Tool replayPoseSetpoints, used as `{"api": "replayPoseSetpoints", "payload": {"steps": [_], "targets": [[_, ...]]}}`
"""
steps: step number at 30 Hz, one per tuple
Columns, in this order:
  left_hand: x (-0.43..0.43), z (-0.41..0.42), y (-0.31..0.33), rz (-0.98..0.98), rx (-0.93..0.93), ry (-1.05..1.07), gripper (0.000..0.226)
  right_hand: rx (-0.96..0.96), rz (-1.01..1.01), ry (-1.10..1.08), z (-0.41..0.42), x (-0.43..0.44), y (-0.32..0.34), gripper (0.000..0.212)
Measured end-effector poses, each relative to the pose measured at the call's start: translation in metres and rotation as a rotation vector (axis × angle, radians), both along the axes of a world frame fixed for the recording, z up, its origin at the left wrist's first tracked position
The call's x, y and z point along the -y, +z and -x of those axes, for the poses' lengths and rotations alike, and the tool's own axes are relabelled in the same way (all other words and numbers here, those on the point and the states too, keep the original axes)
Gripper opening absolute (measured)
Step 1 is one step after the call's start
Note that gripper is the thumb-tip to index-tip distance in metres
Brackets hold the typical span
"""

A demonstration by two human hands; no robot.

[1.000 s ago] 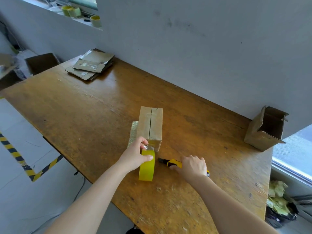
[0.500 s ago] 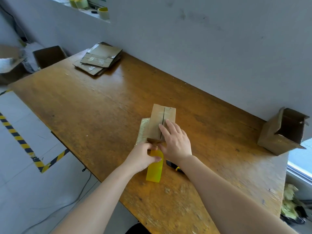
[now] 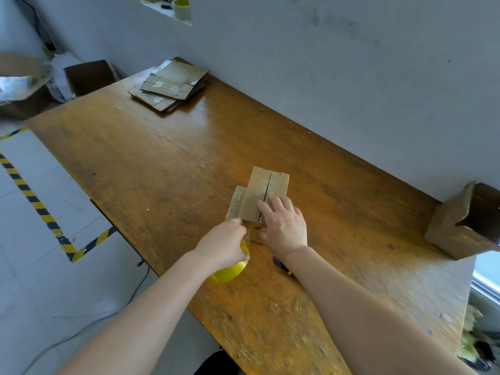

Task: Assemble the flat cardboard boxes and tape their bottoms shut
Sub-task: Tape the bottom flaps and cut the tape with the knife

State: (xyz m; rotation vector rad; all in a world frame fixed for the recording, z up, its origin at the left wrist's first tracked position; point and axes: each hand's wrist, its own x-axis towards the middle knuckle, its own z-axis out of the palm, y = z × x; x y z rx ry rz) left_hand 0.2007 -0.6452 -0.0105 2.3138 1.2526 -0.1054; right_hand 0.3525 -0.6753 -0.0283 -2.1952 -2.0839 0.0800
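Note:
A small cardboard box (image 3: 263, 190) stands bottom-up in the middle of the wooden table (image 3: 167, 163), its two flaps meeting at a seam. My right hand (image 3: 284, 223) lies flat on the near end of those flaps, fingers straight, thumb against the near side. My left hand (image 3: 226, 246) grips a yellow roll of tape (image 3: 230, 270) just in front of the box, with the tape's end at the box's near edge. A stack of flat cardboard boxes (image 3: 170, 86) lies at the far left of the table.
An assembled box (image 3: 460, 226) lies on its side at the table's right end. A knife (image 3: 280, 262) peeks out beside my right wrist. Open cartons (image 3: 86, 75) stand beyond the table's left end. Tape rolls (image 3: 181, 8) sit on the wall ledge.
My right hand left the knife on the table and came to rest flat on the box's flaps. My left hand tilted the tape roll lower, still at the box's near edge.

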Motion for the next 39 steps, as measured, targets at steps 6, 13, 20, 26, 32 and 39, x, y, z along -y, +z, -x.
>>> {"api": "replayPoseSetpoints", "payload": {"steps": [6,13,20,26,32,39], "targets": [[0.006,0.000,-0.004,0.094,0.100,0.043,0.044,-0.060,-0.019,-0.036,-0.001,0.004,0.008,0.056],[0.017,-0.003,-0.002,0.104,0.023,0.036,0.040,0.094,-0.009,-0.031,0.012,-0.005,0.005,0.049],[0.050,-0.001,-0.017,-0.089,-0.191,-0.114,0.033,0.003,0.016,-0.030,0.010,-0.011,0.005,0.050],[0.058,0.006,-0.045,-0.215,-0.203,-0.330,0.033,-0.090,-0.016,-0.030,0.009,-0.003,-0.002,0.056],[0.048,0.003,-0.044,-0.311,-0.181,-0.359,0.018,-0.219,-0.034,-0.020,0.001,0.003,-0.009,0.063],[0.046,-0.001,-0.043,-0.579,-0.082,-0.453,0.019,-0.263,-0.031,-0.068,-0.002,0.005,-0.016,0.063]]}}
